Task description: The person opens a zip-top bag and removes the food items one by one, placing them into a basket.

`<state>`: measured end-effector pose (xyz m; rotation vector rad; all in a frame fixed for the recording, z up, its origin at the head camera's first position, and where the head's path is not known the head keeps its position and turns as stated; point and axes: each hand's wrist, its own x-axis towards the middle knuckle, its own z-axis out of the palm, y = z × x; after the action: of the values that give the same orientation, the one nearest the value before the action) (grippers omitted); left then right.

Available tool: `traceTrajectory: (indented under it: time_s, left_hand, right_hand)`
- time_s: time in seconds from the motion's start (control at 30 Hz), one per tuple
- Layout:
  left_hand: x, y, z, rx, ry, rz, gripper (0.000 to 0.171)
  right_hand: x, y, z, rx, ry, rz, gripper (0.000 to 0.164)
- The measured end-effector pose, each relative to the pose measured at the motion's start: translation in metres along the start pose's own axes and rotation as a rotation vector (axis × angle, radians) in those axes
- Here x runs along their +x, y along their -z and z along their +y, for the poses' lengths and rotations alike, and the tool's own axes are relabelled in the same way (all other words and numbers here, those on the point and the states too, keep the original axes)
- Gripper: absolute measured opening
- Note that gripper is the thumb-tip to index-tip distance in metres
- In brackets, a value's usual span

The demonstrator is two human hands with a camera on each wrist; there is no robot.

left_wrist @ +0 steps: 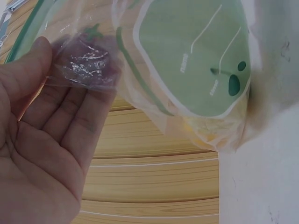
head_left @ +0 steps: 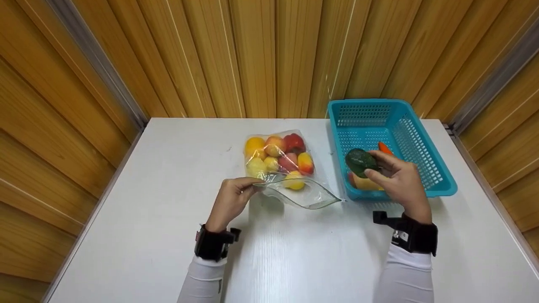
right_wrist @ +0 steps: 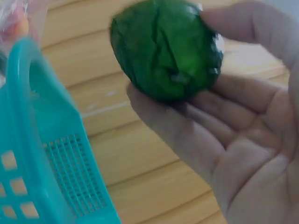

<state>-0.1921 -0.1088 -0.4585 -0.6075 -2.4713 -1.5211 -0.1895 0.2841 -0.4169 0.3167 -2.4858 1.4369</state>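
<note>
A clear zip bag point(head_left: 269, 168) full of several fruits lies on the white table, its mouth point(head_left: 311, 206) gaping toward me. My left hand point(head_left: 233, 195) pinches the left end of that mouth. In the left wrist view the thumb is in front of the plastic and the fingers show through it, beside a green printed label point(left_wrist: 196, 56). Between thumb and fingers, my right hand point(head_left: 400, 176) holds a dark green, bumpy avocado point(head_left: 360, 163) over the near part of the blue basket point(head_left: 433, 166). The right wrist view shows the avocado point(right_wrist: 166, 51) from close up.
Inside the basket are a carrot point(head_left: 385, 148) and a pale yellowish thing point(head_left: 366, 183), partly hidden by the right hand. A yellow fruit point(head_left: 294, 180) lies nearest the bag's mouth. Wood-patterned panels point(head_left: 257, 59) stand behind the table and at both sides.
</note>
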Motion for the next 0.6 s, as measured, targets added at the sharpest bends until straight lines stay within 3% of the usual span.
traceTrajectory:
  time_s: [0.23,0.37,0.6]
  left_hand:
    - [-0.001,0.001,0.000,0.008,-0.006,0.009,0.014]
    - [-0.001,0.002,0.000,0.012,-0.015,0.014,0.013]
    - [0.000,0.000,0.000,-0.003,-0.031,0.019,0.013]
  right_hand:
    - [0.004,0.006,0.011,-0.109,-0.096,0.179,0.051]
    - [0.006,0.007,0.016,-0.135,-0.141,0.217,0.054]
    - [0.013,0.007,0.034,-0.278,-0.146,0.250,0.052]
